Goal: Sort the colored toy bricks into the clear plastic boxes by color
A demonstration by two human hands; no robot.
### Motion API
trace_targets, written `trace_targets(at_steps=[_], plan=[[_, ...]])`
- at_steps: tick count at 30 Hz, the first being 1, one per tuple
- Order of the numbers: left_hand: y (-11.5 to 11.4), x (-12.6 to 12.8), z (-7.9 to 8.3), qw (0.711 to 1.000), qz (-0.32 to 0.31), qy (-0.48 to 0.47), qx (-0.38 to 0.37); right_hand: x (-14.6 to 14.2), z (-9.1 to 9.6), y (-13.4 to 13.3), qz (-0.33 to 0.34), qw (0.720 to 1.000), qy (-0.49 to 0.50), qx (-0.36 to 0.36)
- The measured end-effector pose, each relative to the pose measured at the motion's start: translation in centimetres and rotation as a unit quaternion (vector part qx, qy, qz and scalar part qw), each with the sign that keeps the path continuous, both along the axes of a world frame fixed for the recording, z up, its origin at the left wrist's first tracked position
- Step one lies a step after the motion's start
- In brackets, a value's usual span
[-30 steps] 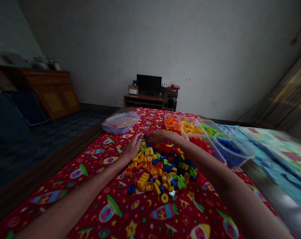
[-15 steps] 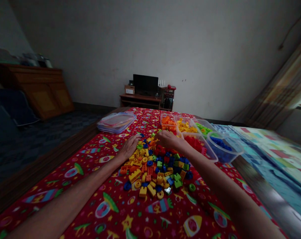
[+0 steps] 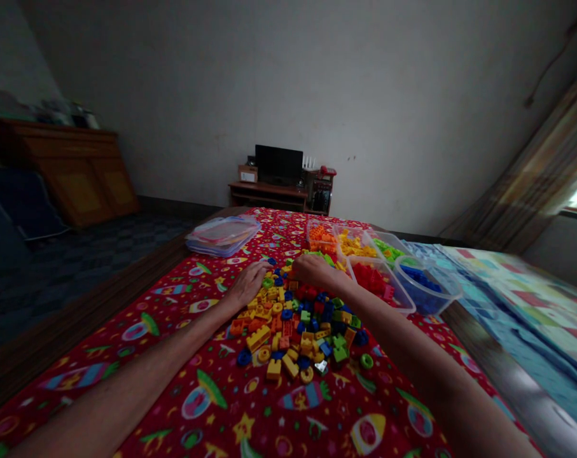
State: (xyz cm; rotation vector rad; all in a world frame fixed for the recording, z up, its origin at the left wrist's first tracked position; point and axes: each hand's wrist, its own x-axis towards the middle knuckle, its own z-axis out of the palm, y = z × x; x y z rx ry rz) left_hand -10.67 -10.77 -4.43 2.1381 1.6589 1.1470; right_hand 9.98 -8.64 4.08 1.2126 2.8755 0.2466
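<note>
A loose pile of toy building blocks (image 3: 288, 315) in yellow, orange, red, blue and green is spread over a red patterned cloth (image 3: 250, 397). My left hand (image 3: 247, 284) rests palm down along the pile's left edge, fingers stretched forward near a few blue and green pieces. At the far end of the pile is my right hand (image 3: 315, 272), its fingers curled down among the blocks. Whatever its fingertips hold is hidden behind the hand. Small wheel-like rings, such as a green ring (image 3: 366, 361), lie at the pile's near side.
Right of the pile, clear bins hold sorted blocks: orange blocks (image 3: 322, 236), yellow blocks (image 3: 351, 243), green blocks (image 3: 388, 251) and red blocks (image 3: 370, 278). A round tub (image 3: 449, 296) contains blue ones. Stacked clear lids (image 3: 222, 234) lie at the back left. A bed (image 3: 521, 299) adjoins the right.
My right hand has shifted slightly left and lower over the far end of the pile, its fingers more curled. My left hand has barely moved. The view has tilted a little.
</note>
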Motion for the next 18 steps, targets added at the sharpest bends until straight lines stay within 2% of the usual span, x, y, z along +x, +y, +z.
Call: trace_targets(at_steps=[3, 6, 10, 14, 18], plan=[[0.0, 0.0, -0.1, 1.0, -0.002, 0.003, 0.005, 0.1, -0.2, 0.4, -0.033, 0.999, 0.019, 0.016], [0.0, 0.0, -0.1, 1.0, 0.001, 0.001, 0.01, 0.6, -0.1, 0.8, -0.047, 0.995, 0.084, 0.014], [-0.2, 0.0, 0.0, 1.0, -0.003, -0.005, 0.007, 1.3, 0.5, 1.3, -0.044, 0.983, 0.173, -0.049], [-0.2, 0.0, 0.1, 1.0, -0.009, -0.008, 0.009, 2.1, 1.0, 1.6, -0.034, 0.974, 0.195, -0.107], [-0.1, 0.0, 0.0, 1.0, -0.012, -0.014, 0.013, 3.3, 1.9, 2.8, -0.041, 0.974, 0.207, -0.078]])
